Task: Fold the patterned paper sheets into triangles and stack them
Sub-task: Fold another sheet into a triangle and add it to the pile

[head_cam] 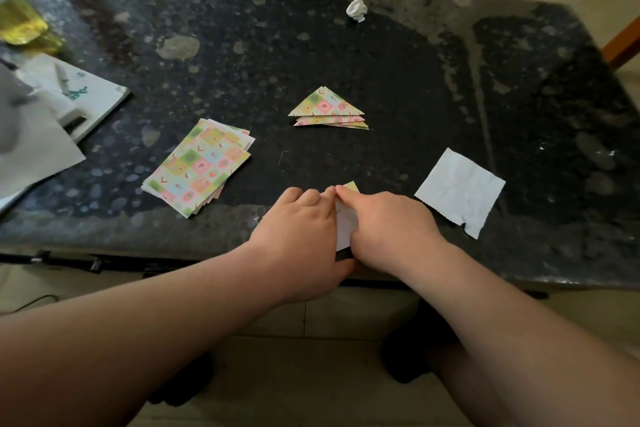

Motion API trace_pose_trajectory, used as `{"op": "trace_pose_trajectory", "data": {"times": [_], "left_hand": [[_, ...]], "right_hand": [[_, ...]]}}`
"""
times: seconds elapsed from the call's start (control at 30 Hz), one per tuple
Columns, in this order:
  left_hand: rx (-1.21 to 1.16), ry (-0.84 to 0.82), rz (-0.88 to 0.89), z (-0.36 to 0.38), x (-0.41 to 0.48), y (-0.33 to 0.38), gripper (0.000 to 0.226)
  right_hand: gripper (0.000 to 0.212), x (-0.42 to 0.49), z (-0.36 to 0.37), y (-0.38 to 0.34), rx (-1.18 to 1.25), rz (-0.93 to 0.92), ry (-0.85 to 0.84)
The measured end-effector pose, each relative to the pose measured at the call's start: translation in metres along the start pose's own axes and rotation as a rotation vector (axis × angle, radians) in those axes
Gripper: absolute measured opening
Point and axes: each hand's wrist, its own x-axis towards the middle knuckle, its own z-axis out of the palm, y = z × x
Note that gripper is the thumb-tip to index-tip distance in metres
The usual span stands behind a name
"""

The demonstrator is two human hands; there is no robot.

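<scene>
The left hand (298,229) and the right hand (391,222) meet at the middle of the near edge of the dark speckled stone table (346,55), both on one patterned paper sheet (346,224). The sheet shows its white underside, with a pastel corner peeking out beyond the fingertips. The left hand grips the sheet, curled fingers on top and thumb under its near part at the table's lip. The right hand lies over the sheet with bent fingers pressing down. Its thumb is hidden, so I cannot tell whether it clamps or only presses. The table is glossy, with dull pale blotches, and broad bare room lies across its middle and far side. At the left edge a white booklet (93,97) lies partly under a grey sheet (34,152). Near the left hand, towards the near-left corner, sits a fanned flat stack of checked pastel sheets (197,170). Near the right hand lies a creased white paper square with a torn corner (459,189). A small pile of folded pastel triangles (327,107) rests at the table's centre. A crumpled white paper ball (357,10) sits well apart, near the far edge.
</scene>
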Motion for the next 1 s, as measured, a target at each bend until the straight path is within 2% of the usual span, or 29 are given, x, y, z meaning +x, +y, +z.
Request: {"op": "trace_pose_trajectory", "data": {"times": [0.23, 0.5, 0.77, 0.9, 1.0], "left_hand": [[0.033, -0.03, 0.002, -0.006, -0.002, 0.0, 0.099], [-0.02, -0.114, -0.017, -0.006, -0.006, 0.001, 0.105], [-0.046, -0.2, -0.057, -0.01, -0.028, -0.01, 0.107], [-0.053, -0.235, -0.064, -0.012, -0.038, -0.02, 0.099], [-0.168, -0.2, -0.068, -0.019, -0.035, -0.034, 0.078]], "right_hand": [[0.083, 0.003, -0.005, 0.0, 0.049, 0.073, -0.066], [0.085, 0.003, -0.007, 0.005, 0.062, 0.181, -0.05], [0.085, 0.003, -0.009, 0.003, 0.021, 0.185, -0.059], [0.087, 0.003, -0.013, 0.001, 0.016, 0.179, -0.09], [0.088, 0.002, -0.017, 0.0, 0.02, 0.155, -0.13]]}}
